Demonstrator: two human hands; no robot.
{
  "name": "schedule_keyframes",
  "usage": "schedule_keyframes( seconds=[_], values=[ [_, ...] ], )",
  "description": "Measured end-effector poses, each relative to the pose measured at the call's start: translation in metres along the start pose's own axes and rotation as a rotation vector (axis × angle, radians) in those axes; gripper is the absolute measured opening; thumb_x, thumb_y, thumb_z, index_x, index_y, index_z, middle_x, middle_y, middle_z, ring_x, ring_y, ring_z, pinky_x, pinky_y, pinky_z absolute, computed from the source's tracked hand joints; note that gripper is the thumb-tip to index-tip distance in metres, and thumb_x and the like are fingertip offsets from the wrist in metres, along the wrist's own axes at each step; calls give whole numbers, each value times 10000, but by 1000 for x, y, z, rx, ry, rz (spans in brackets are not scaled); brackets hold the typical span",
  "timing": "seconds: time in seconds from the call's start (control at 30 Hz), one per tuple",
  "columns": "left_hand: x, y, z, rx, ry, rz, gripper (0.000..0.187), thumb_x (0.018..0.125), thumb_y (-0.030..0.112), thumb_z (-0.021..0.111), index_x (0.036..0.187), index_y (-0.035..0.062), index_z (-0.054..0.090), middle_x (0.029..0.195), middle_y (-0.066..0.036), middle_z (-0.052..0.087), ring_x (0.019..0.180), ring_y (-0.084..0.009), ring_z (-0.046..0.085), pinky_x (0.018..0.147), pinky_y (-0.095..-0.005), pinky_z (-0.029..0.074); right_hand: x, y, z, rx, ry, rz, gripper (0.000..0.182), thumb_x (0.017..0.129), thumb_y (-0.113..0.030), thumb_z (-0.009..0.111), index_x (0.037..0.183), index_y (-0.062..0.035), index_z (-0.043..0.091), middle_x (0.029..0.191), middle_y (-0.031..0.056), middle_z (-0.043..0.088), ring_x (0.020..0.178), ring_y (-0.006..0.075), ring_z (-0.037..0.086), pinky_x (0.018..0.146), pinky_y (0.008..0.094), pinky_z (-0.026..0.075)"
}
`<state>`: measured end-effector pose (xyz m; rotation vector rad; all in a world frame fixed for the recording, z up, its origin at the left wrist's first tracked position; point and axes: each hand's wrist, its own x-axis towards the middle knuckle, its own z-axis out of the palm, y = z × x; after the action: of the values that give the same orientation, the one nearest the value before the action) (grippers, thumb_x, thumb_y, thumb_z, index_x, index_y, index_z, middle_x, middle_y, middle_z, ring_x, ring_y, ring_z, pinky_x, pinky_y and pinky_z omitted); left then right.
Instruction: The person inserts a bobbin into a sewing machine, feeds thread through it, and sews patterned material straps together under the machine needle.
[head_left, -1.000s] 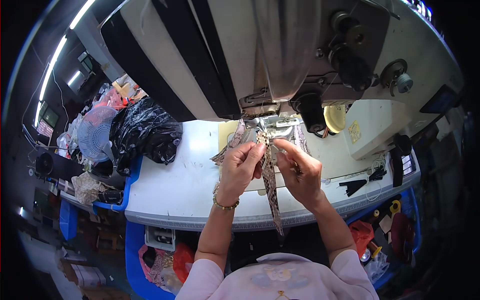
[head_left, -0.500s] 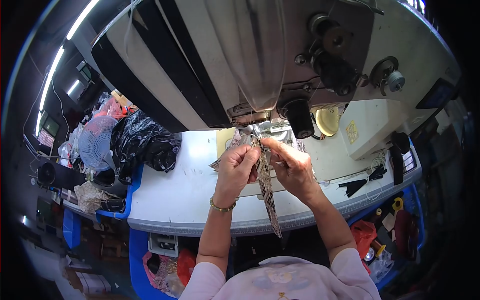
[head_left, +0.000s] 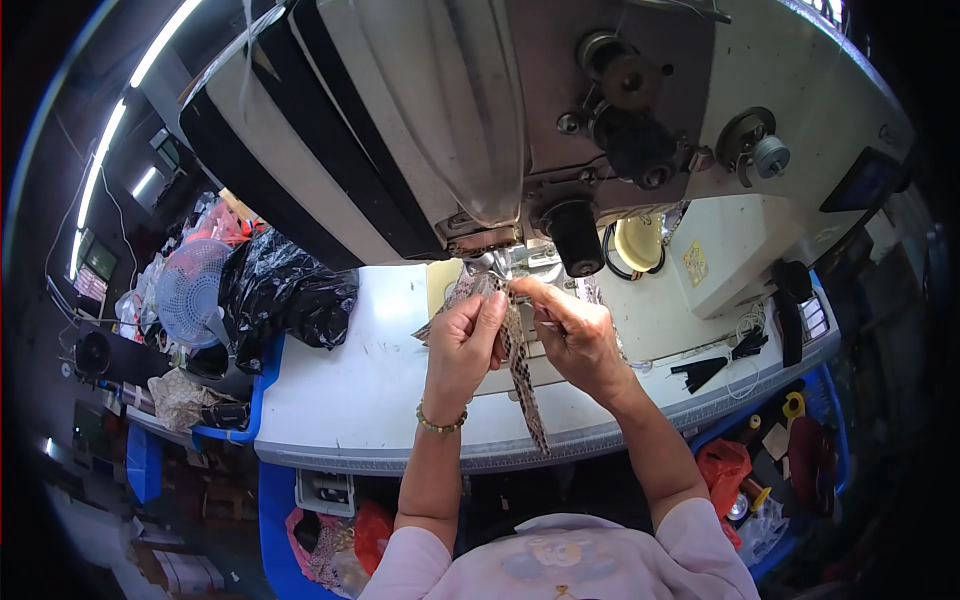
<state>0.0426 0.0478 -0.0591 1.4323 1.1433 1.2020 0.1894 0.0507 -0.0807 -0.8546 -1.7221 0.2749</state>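
A narrow snakeskin-patterned strip (head_left: 523,385) hangs from the needle area of a sewing machine (head_left: 640,120) toward the table's front edge. My left hand (head_left: 466,338), with a beaded bracelet on its wrist, pinches the strip's upper part between thumb and fingers. On the other side, my right hand (head_left: 580,335) has its index finger stretched to the strip just below the presser foot (head_left: 490,262); its other fingers are curled and partly hidden. More patterned material (head_left: 462,292) lies under the machine head, behind my left hand.
A black plastic bag (head_left: 285,290) and a blue-grey fan or basket (head_left: 190,290) stand at the left. Black strips (head_left: 700,373) and a white cord lie on the white table (head_left: 320,400) at the right. Blue bins with red bags (head_left: 722,465) sit below the table's edge.
The strip's lower end has shifted left and slightly up. Both hands remain at its top, a little further left in view. The machine also appears further left.
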Motion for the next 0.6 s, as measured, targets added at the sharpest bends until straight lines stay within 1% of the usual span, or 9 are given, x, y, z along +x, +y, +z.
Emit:
schedule_keyframes(
  seconds=[0.17,0.23,0.27,0.33,0.37,0.43,0.6],
  values=[
    [-3,1,-1,14,-12,2,340,904,255,489,631,53,508,474,18,472,396,-32,423,369,-177,311,-2,3,1,4,5,1,415,694,112,541,1075,-50,574,643,57,526,525,111,499,523,229,447],
    [-4,1,0,14,-16,-9,341,904,255,491,630,51,513,475,7,485,396,-34,424,372,-178,311,-2,5,0,-34,-24,4,492,639,69,570,1100,-104,549,738,91,620,594,228,606,520,301,486],
    [-6,1,-1,13,-16,-9,341,904,255,491,630,51,513,475,7,485,396,-34,424,372,-178,311,-2,3,0,-35,-24,3,492,639,69,570,1100,-104,549,738,91,620,594,228,606,520,301,486],
    [-8,1,-1,20,-19,-33,345,903,258,491,628,50,515,479,-1,494,398,-34,425,375,-180,317,-1,-1,-1,-2,-25,39,392,721,97,537,1077,-61,576,673,69,560,531,115,513,522,234,450],
    [-9,1,-1,19,-18,-33,345,903,258,491,628,50,515,479,-1,494,398,-34,425,375,-180,317,-2,0,-1,-2,-26,39,392,721,97,537,1077,-61,576,673,69,560,531,115,513,522,234,450],
    [-10,1,-1,15,-38,-28,349,903,263,492,626,51,510,482,0,495,402,-34,426,377,-180,321,-2,5,2,-40,-7,-11,491,638,63,571,1099,-105,550,723,93,613,587,225,603,515,306,483],
    [-14,1,-1,14,-47,-32,346,904,260,491,631,48,505,494,-2,503,412,-33,432,380,-179,324,-2,4,1,-42,-17,-7,482,645,63,574,1097,-103,551,725,92,612,588,225,603,514,307,481]
  ],
)
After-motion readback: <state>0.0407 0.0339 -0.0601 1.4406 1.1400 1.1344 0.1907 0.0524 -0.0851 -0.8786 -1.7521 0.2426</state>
